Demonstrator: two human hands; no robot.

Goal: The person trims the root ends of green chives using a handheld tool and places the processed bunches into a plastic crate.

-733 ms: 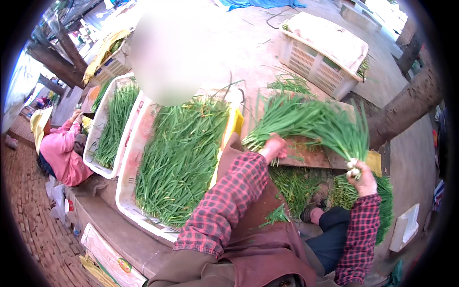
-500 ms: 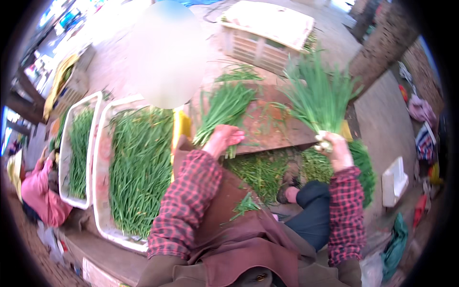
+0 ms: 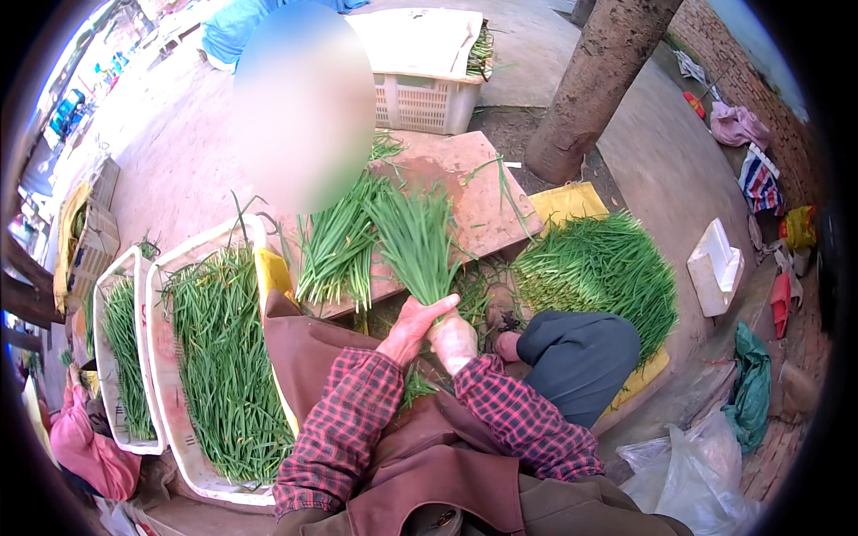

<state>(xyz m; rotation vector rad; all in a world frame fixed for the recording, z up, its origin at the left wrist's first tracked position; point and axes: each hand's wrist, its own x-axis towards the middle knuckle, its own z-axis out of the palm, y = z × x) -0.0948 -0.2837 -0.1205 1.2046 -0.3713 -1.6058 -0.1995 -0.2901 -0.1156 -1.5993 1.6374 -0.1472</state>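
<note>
Both hands meet low centre, gripping one bunch of green chives [image 3: 416, 241] by its base, leaves fanning upward. Left hand [image 3: 409, 329] is wrapped around the stems, fingers closed on them; right hand [image 3: 454, 341] is closed around the same base, touching the left. The bunch stands upright over the near edge of the reddish board surface [image 3: 465, 192]. A second loose bunch [image 3: 335, 250] lies on that board just to its left. White tray [image 3: 170, 375] full of chives sits at left, another chive heap [image 3: 599, 268] on yellow sheeting at right. Plastic crate [image 3: 420, 98] beyond the board, tree trunk [image 3: 599, 80] beside it.
</note>
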